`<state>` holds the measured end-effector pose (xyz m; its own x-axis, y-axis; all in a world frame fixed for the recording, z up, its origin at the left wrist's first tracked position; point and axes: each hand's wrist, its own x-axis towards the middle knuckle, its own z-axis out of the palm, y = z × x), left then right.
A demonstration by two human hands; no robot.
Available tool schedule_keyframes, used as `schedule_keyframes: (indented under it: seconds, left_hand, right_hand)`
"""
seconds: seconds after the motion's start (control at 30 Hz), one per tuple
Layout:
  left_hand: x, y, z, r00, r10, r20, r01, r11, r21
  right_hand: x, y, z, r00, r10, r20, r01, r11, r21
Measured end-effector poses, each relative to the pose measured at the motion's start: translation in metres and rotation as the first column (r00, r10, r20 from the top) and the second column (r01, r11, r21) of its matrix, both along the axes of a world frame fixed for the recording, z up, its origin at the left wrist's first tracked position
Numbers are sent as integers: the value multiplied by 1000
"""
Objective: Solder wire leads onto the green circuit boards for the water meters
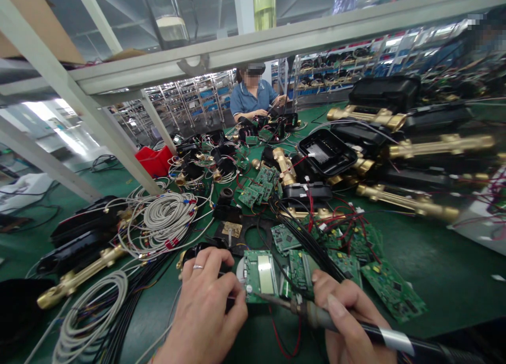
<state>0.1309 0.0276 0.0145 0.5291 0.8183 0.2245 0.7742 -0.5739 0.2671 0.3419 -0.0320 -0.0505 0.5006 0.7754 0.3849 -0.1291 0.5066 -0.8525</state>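
A green circuit board [251, 272] with a pale display lies in front of me, in the lower middle of the head view. My right hand [348, 314] is closed around a soldering iron [322, 316], its tip pointing left at the board's lower edge; whether it touches cannot be told. At the board's left side is my left hand [209, 303], wearing a ring, with fingers curled and thumb and forefinger pinched together. What those fingertips hold is hidden. Another board [300, 266] sits just right of the first, and red and black wires [290, 348] hang below.
Coiled grey cables [168, 216] and brass meter bodies [85, 272] lie on the left. More brass fittings [411, 200], black housings [326, 150] and loose boards [395, 290] crowd the right. A metal frame [237, 42] crosses overhead. A co-worker [253, 98] sits opposite.
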Motion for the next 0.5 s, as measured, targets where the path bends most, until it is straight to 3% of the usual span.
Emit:
schedule_keyframes:
  seconds: [0.27,0.5]
  left_hand:
    - [0,1,0,1000,5,-17,-5,1000,-5]
    - [1,-1,0,1000,5,-1,-5,1000,1]
  right_hand:
    - [3,-2,14,998,23,-60,-23,1000,-6]
    - [12,-4,17,989,-145,26,142,987,81]
